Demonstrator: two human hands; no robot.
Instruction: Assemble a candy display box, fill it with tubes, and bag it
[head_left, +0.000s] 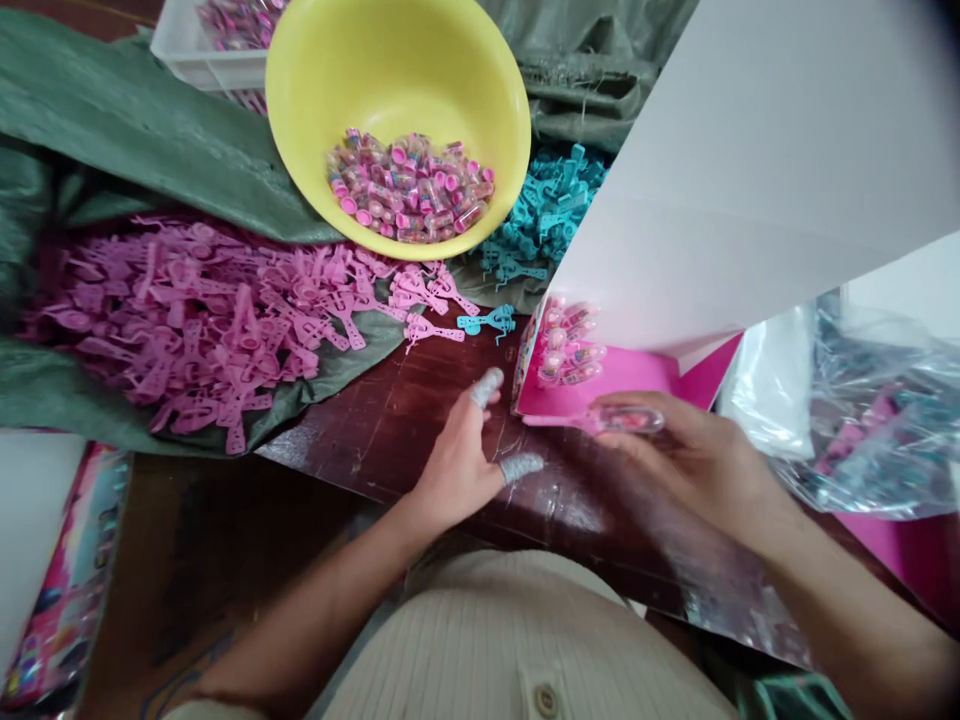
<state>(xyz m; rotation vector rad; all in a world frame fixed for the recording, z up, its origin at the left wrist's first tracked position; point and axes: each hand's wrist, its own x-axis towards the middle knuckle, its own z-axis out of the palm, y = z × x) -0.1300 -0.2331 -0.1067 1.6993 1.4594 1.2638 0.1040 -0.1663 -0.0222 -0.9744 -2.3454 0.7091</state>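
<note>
My right hand [701, 455] pinches a pink plastic toy with a clear capsule [630, 419] just above the front edge of an open pink-lined box [637, 370]. The toy's thin pink end points left. Several similar capsule toys [574, 345] lie in the box's left side. My left hand [459, 455] is held over the dark table, fingers stretched out, with nothing in it. Silvery wrapping covers its thumb and a fingertip. Beyond it lie loose pink plastic pieces [433, 330] and one turquoise piece [489, 321].
A yellow bowl [300, 100] holds many capsules with pink caps. Pink pieces [202, 310] are heaped on green sacking at left; turquoise ones [555, 205] pile behind the box. The box's tall white lid [757, 150] stands up. A clear plastic bag [885, 420] lies at right.
</note>
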